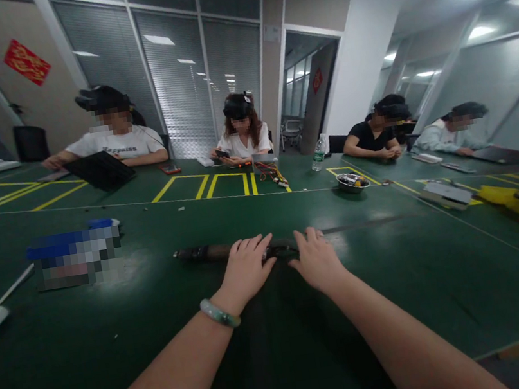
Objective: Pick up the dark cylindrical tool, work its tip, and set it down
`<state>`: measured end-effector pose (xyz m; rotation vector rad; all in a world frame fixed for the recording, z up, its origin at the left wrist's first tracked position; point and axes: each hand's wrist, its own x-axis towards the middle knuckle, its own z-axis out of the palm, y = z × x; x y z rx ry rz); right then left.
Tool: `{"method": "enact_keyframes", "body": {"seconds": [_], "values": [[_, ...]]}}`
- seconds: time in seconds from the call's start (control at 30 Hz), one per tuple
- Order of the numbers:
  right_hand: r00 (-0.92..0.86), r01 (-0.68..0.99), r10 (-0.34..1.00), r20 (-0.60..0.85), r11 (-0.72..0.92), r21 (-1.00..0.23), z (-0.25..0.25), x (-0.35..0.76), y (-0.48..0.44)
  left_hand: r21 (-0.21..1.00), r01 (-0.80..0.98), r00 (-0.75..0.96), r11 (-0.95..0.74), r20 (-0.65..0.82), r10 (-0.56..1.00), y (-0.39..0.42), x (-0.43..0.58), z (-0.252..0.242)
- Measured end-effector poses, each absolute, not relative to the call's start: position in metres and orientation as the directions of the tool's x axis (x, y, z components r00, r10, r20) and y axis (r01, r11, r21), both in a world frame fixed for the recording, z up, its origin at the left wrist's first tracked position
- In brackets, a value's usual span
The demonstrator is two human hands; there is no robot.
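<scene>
**Desk:** What have the hands got?

**Photographer:** A long dark strip [200, 253] lying crosswise on the green table [399, 277], dead ahead at 12 o'clock. The left hand [246, 268], a pale bracelet [219, 313] at its wrist, lies flat on it with fingers spread wide. The right hand [315, 261] lies just beside it, equally flat and open. Neither is closed around anything.

**Desk:** What is the strip?

**Photographer:** Hard to tell. It may be a strap or a thin bar, and its right end fades into the table.

**Desk:** Any risk?

**Photographer:** My reading: with only palms pressing, it could skid or twist away on that smooth top if the push is uneven. The steel bowl [352, 182] at 1 o'clock stands well apart. Four other people [243, 148] sit from 11 to 2 o'clock, far across the table.
</scene>
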<state>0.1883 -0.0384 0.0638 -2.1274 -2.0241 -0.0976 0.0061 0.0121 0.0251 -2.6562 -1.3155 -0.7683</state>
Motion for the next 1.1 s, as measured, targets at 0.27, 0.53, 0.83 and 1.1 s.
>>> {"method": "enact_keyframes", "body": {"seconds": [0.27,0.53,0.83,1.1], "values": [[0.204,0.977,0.979,0.019,-0.205,0.061,0.053,0.212,-0.058,0.194,0.761,0.495,-0.619,0.442,0.748,0.009,0.006,0.034],[-0.029,0.997,0.967,0.253,0.046,-0.060,0.048,0.275,0.006,0.202,0.755,0.513,-0.624,0.412,0.753,0.006,0.006,0.039],[-0.160,0.959,0.943,0.291,0.218,-0.180,0.049,0.262,-0.011,0.205,0.737,0.522,-0.644,0.433,0.735,0.009,0.007,0.037],[-0.126,0.921,0.970,0.207,0.192,-0.339,0.048,0.223,-0.025,0.216,0.747,0.511,-0.629,0.419,0.751,0.009,0.009,0.038]]}}
